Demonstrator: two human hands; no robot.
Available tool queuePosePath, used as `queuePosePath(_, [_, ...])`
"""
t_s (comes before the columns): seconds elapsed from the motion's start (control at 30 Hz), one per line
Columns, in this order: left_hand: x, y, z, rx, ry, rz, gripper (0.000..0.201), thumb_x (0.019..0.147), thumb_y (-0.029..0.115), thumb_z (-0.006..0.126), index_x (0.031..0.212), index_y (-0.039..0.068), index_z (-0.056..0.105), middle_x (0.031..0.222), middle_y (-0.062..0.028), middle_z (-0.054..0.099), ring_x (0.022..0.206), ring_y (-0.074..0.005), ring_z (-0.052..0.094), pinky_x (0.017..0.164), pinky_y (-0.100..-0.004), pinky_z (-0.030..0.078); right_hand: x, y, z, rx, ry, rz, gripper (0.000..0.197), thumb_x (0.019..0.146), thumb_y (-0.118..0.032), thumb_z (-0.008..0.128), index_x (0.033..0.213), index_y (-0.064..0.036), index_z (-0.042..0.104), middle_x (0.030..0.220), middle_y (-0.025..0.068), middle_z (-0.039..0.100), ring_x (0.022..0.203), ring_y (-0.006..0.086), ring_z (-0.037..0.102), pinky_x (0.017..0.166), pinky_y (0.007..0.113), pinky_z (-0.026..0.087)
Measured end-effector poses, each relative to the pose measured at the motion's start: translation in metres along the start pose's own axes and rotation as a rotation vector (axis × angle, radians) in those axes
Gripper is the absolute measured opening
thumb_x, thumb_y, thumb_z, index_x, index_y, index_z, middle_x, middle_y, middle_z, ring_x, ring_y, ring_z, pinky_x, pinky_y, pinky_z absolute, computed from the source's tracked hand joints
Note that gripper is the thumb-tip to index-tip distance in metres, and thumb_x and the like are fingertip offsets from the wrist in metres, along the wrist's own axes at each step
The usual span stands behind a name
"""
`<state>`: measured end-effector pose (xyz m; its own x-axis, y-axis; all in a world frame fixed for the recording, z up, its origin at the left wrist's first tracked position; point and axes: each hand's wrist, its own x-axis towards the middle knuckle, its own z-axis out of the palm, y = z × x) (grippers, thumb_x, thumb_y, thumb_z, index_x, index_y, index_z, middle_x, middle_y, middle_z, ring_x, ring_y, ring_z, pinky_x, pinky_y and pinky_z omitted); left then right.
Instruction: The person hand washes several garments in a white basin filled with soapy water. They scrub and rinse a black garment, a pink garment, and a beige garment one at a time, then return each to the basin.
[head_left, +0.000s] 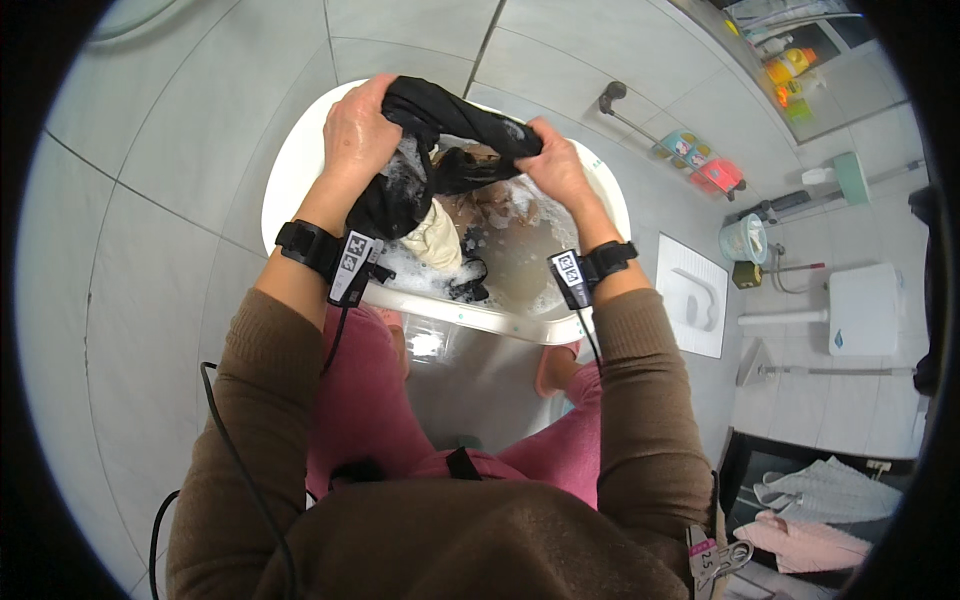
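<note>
Both my hands grip a wet black garment (455, 112), stretched between them over a white tub (300, 150). My left hand (362, 130) is closed on its left end, and my right hand (553, 165) is closed on its right end. Suds cling to the dark cloth hanging below my left hand. Inside the tub, a cream-coloured cloth (436, 240) and some brown cloth (490, 205) lie in cloudy, soapy water (520, 265). The exact kind of garment cannot be made out.
A squat toilet (692, 297) is set in the floor to the right, with a small bucket (743, 240) and a white cistern (863, 310) beyond. Bottles (790, 66) stand on a shelf at upper right. Towels (830, 492) hang at lower right. Black cables (240, 430) run along my arms.
</note>
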<state>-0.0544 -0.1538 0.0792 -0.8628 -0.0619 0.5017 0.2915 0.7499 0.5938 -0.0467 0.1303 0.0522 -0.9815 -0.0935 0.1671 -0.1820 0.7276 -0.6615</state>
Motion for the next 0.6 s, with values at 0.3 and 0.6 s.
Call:
queuePosePath(0.3, [-0.008, 0.006, 0.045, -0.213, -0.271, -0.063, 0.062, 0.073, -0.006, 0.062, 0.131, 0.014, 0.056, 0.115, -0.0183, 0.068, 0.109, -0.0369, 0.064, 0.093, -0.0392, 0.051, -0.04, 0.004, -0.044, -0.093, 0.147, -0.055, 0.038, 0.07, -0.002, 0.066, 0.108, -0.0021, 0.061, 0.095, 0.0222, 0.064, 0.095, 0.0425, 0.061, 0.084, 0.044, 0.05])
queuePosePath(0.6, [-0.052, -0.04, 0.118, -0.198, -0.902, 0.117, 0.074, 0.073, 0.001, 0.07, 0.141, 0.019, 0.046, 0.115, -0.0204, 0.066, 0.108, -0.0401, 0.063, 0.092, -0.042, 0.05, -0.121, 0.119, 0.034, -0.142, -0.16, 0.162, 0.046, 0.071, -0.017, 0.078, 0.113, -0.0054, 0.064, 0.103, 0.0224, 0.065, 0.103, 0.0401, 0.061, 0.091, 0.045, 0.049])
